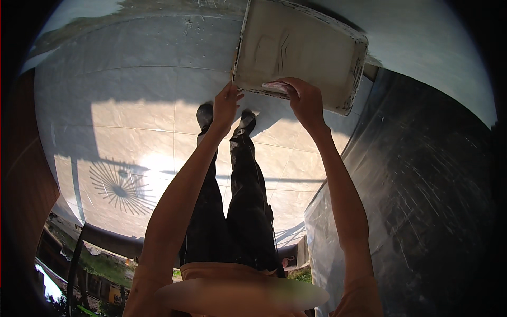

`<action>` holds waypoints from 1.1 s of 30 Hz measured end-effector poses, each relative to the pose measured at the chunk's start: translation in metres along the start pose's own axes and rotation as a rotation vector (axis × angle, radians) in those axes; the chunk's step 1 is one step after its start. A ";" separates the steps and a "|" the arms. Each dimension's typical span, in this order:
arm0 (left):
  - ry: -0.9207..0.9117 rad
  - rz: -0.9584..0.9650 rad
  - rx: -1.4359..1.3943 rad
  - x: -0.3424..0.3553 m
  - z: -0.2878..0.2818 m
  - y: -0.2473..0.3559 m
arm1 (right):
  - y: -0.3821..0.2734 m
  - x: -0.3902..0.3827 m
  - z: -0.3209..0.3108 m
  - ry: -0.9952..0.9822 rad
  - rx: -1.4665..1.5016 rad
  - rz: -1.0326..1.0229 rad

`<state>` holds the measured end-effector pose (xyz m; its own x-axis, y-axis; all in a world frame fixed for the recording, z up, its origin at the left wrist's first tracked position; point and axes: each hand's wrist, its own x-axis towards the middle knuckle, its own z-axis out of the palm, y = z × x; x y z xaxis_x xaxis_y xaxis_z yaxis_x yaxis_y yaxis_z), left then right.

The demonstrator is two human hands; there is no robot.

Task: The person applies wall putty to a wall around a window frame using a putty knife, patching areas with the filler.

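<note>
A shallow rectangular tray [317,58], beige-grey inside with a chipped, stained rim, is in front of me at the top of the view. At its near left corner my left hand [227,103] is closed on the rim; some of its fingers curl loosely below the edge. My right hand [305,100] bends over the near side of the tray. It is closed on a crumpled whitish-pink cloth [275,85], pressed against the inner surface just behind the near rim. The fingers partly cover the cloth. Faint dark marks show on the tray's surface.
Pale floor tiles [132,113] lie below, with sunlight and a spiky round shadow. My legs and dark shoes [245,122] are under the tray. A dark, scratched shiny panel [412,174] rises at the right. Reddish-brown wood [26,174] borders the left.
</note>
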<state>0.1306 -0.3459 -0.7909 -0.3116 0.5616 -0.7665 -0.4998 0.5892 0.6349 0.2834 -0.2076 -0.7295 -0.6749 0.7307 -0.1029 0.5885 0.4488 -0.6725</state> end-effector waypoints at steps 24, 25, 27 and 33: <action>0.355 0.747 0.426 -0.029 -0.009 0.124 | -0.076 0.029 -0.118 0.165 1.067 0.459; 0.354 0.780 0.420 -0.036 -0.007 0.147 | -0.088 0.033 -0.131 0.207 1.135 0.415; 0.357 0.900 0.472 -0.052 -0.004 0.194 | -0.113 0.041 -0.158 0.274 1.187 0.327; 0.514 1.324 0.572 -0.106 0.008 0.328 | -0.209 0.059 -0.251 0.460 1.314 0.057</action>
<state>0.0058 -0.2078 -0.5007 -0.5667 0.6630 0.4891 0.6848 0.0489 0.7271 0.2324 -0.1296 -0.4107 -0.3086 0.9480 -0.0778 -0.4071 -0.2055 -0.8900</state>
